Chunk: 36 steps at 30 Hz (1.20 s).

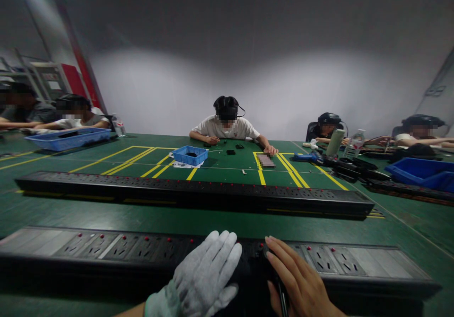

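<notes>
A long black power strip (138,248) with sockets and small red buttons lies across the table in front of me. My left hand (207,274), in a white glove with a green cuff, rests flat on its middle, fingers stretched out together. To the right, my bare right hand (298,277) reaches over the same strip, fingertips at its sockets. A slim, shiny black rod-like thing (283,298) runs between the thumb and fingers of that hand; its kind is not clear. The part of the strip under both hands is hidden.
A second black power strip (198,195) lies parallel beyond the first. Farther off are a small blue basket (190,156), a larger blue basket (71,138), a blue bin (422,172) and a water bottle (354,144). A person (227,125) sits opposite; others sit at both sides.
</notes>
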### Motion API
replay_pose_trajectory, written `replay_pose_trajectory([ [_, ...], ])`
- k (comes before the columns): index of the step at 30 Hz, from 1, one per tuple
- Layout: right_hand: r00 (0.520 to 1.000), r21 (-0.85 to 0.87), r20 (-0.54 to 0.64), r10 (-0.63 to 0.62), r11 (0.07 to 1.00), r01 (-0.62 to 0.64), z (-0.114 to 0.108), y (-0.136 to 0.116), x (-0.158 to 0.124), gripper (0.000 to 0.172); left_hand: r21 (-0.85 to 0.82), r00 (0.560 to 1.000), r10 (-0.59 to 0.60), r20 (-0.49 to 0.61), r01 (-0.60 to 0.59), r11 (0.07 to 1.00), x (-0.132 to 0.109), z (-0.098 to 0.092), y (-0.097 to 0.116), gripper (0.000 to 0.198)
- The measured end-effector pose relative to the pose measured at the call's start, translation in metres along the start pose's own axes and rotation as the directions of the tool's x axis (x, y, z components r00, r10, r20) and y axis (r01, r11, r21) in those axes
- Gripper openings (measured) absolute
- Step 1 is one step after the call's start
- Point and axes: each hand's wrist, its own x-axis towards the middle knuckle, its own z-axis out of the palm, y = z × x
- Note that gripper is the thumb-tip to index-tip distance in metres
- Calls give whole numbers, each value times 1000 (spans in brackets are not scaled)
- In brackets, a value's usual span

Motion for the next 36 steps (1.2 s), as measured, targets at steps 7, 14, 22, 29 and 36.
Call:
replay_pose_trajectory([
  [7, 1000, 7, -5, 4, 1000, -4, -1, 0, 2, 46, 7, 1000, 2, -6, -2, 1000, 3, -2, -1, 43],
  [14, 1000, 0, -5, 12, 1000, -12, -3, -2, 0, 47, 2, 1000, -5, -9, 5, 1000, 1, -2, -1, 43],
  [22, 1000, 5, -2, 4, 1000, -4, -2, -1, 1, 47, 4, 999, 10, 34, -10, 1000, -3, 0, -1, 45],
  [29, 1000, 1, -6, 21, 1000, -21, -4, -2, 2, 49, 0, 999, 6, 34, -6, 1000, -3, 1, -1, 45],
  [36, 1000, 1, -4, 7, 1000, -7, -4, -2, 2, 46, -7, 999, -5, 32, 5, 1000, -5, 3, 0, 45],
])
